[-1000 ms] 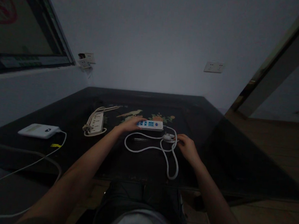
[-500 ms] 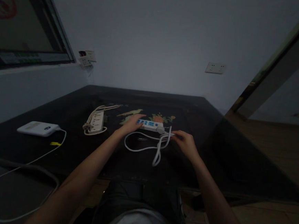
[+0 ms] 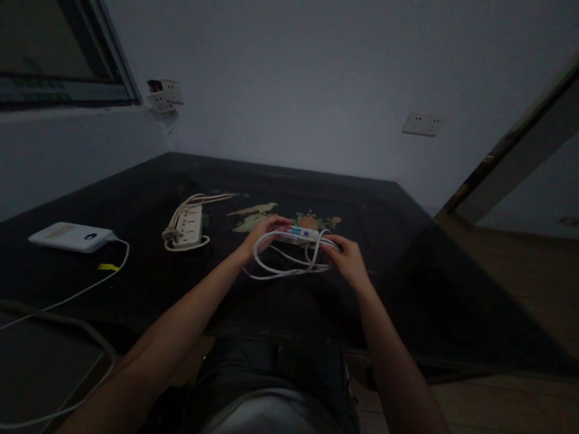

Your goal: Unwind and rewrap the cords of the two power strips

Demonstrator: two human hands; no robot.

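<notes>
A white power strip (image 3: 295,232) with blue sockets lies in the middle of the dark table, partly covered by its cable. My left hand (image 3: 263,233) is closed around the strip's left end, and a cable loop crosses in front of its fingers. Whether those fingers also pinch the cable I cannot tell. At the strip's right end, my right hand (image 3: 347,255) grips the gathered white cable (image 3: 285,272) between thumb and fingers. Loops of it hang toward the near side. The cable's plug is hidden behind the loops and fingers.
Left of my hands lies a second power strip (image 3: 190,225) with its beige cord bundled. A white box-like device (image 3: 71,236) with a thin white cable sits farther left, near a yellow tag (image 3: 108,267). Wall sockets (image 3: 423,124) are beyond the black table (image 3: 281,317).
My right hand has drawn the cable up and left, folding it into loops over the strip. The plug has gone out of sight. My left hand has stayed at the strip's left end.
</notes>
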